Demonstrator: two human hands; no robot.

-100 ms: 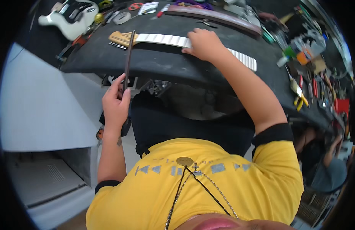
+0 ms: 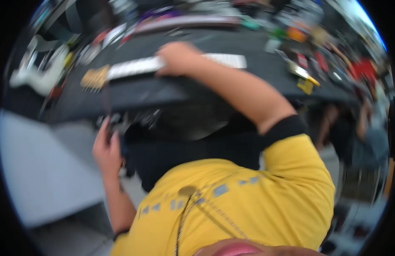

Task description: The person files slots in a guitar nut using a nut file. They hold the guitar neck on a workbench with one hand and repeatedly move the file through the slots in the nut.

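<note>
A guitar neck (image 2: 135, 67) lies across the dark bench, its wooden headstock (image 2: 95, 77) with a row of tuning pegs to the left. Its white fretboard face is up. My right hand (image 2: 179, 59) is closed over the middle of the neck, with the thumb at its near edge. My left hand (image 2: 107, 149), lower left in front of the bench, pinches a long thin dark file (image 2: 107, 100). The file points away from me, and its far end seems to be at the near edge of the neck beside the headstock. Blur hides whether it touches.
A white guitar body (image 2: 39, 74) is at the far left. A long reddish-brown bar (image 2: 187, 23) lies along the back of the bench (image 2: 163, 94). Tools, including yellow-handled pliers (image 2: 303, 76), crowd the right side. Another person (image 2: 368, 141) sits at the right.
The view has swung and blurred, shifting the neck left in the picture. My left hand has drawn the file back toward me; it reached across the neck before. My right hand keeps its hold.
</note>
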